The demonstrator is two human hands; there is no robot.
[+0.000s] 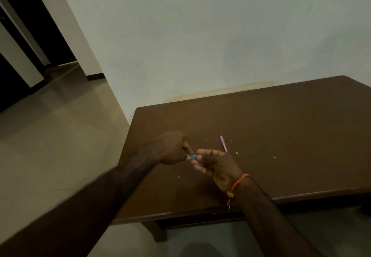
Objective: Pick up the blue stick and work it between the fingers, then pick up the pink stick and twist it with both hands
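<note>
Two hands pinching a small blue piece over a brown table

Just left of frame centre, the left hand [174, 148] curls its fingers round one end of the small blue piece [192, 157] (too blurred to name); the right hand [215, 166] pinches the other end with thumb and fingertips. A pink pen [224, 144] lies near, upper right of them, on the table [291, 136]

Two hands, left [172, 148] and right [215, 165], were counted, with one blue object [191, 157], one pink pen [224, 144], one table [281, 136] and one wrist thread [236, 184].
</note>
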